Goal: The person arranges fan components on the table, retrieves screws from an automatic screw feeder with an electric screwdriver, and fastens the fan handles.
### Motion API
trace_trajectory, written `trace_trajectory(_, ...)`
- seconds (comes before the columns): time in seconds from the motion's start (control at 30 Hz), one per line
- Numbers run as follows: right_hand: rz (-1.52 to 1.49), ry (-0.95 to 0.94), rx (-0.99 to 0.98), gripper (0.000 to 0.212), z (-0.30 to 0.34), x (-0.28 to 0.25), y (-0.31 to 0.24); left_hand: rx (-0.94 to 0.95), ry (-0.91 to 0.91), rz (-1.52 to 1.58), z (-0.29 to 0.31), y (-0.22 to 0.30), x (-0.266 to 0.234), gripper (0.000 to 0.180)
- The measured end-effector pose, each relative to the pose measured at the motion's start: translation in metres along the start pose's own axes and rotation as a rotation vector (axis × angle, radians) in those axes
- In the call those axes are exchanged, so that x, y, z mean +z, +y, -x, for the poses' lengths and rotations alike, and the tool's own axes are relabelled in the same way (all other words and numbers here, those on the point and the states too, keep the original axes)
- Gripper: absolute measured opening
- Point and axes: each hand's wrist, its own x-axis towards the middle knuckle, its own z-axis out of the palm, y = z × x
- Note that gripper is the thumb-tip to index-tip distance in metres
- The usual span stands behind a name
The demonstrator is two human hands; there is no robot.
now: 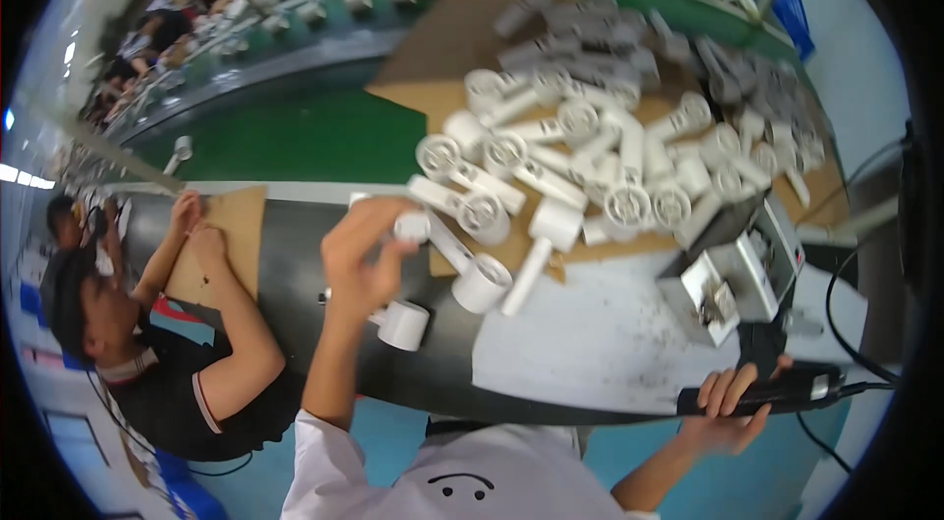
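Observation:
My left hand point(362, 255) is raised over the dark bench, slightly blurred. Its thumb and fingers close round the handle end of a white plastic hair dryer housing point(482, 284), whose round barrel points away to the right. Another white housing point(403, 325) lies on the bench just below that hand. At the lower right, my right hand point(730, 402) is wrapped over a black corded electric screwdriver point(796, 390), lying sideways near the bench's front edge; its tip cannot be made out. Beyond my hands, a heap of white housings point(590, 151) is spread over brown cardboard.
A metal fixture point(733, 284) stands on the right beside a white sheet point(570, 343) with dark specks. Grey housings point(590, 38) pile up behind the white ones. A green conveyor belt point(324, 132) runs behind the bench. At left, a co-worker point(197, 363) works by cardboard point(231, 245).

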Motion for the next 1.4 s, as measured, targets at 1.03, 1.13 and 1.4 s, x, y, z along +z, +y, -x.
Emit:
trace_trajectory(1.03,0.200,-0.094,0.370,0.084,0.031,-0.041,0.021,-0.869,0.262,0.527,0.123,0.004,-0.015,0.032)
trace_trajectory(1.13,0.269,0.040,0.240,0.071,0.028,-0.027,0.009,-0.780,0.137,0.550,0.108,0.034,-0.006,0.026)
trace_trajectory(1.4,0.178,-0.100,-0.123,0.050,-0.033,-0.011,0.004,-0.112,-0.289,0.587,0.097,0.101,0.050,0.025)
